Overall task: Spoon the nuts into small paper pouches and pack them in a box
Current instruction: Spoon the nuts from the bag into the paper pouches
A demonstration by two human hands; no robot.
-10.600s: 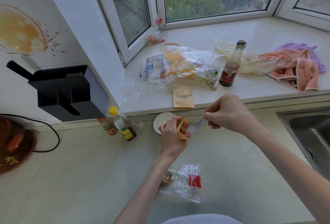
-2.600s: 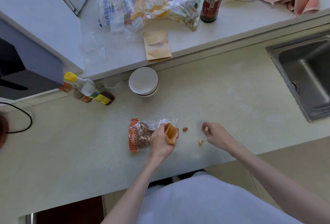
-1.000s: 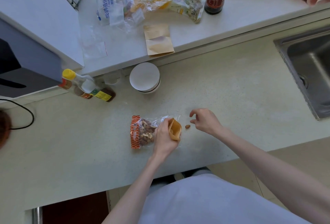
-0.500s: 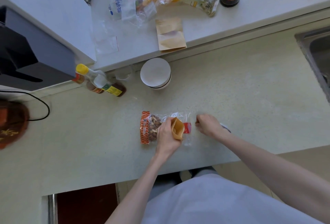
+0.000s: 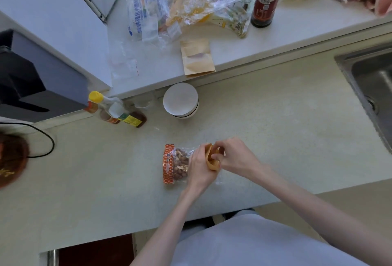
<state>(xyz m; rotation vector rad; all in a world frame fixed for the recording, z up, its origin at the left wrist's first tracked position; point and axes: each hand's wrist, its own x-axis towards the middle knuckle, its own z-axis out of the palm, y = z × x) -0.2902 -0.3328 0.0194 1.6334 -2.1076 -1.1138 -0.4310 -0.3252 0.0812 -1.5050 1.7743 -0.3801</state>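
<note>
Brown paper shows between the two hands: a small pouch (image 5: 212, 160) held upright over the pale tabletop (image 5: 275, 121). The left hand (image 5: 200, 167) has its fingers curled around the pouch from the outer side, gripping it. The right hand (image 5: 232, 156) meets it at the mouth, its fingertips (image 5: 214, 155) bunched together at the pouch's open top; whether they pinch a nut or the paper edge, I cannot tell. Just past the left fingers, partly under that hand, lies a clear bag of nuts (image 5: 176, 165) with an orange patterned end. Well beyond the fingers, against the ledge, stands a white bowl (image 5: 180, 100), with a few small bottles (image 5: 115, 111) off to its left. Up on the ledge lie two more flat paper pouches (image 5: 197, 57), a heap of crumpled plastic bags (image 5: 186, 4) and a dark sauce bottle (image 5: 265, 0). A steel sink (image 5: 371, 87) sits far to the right of the right hand.
</note>
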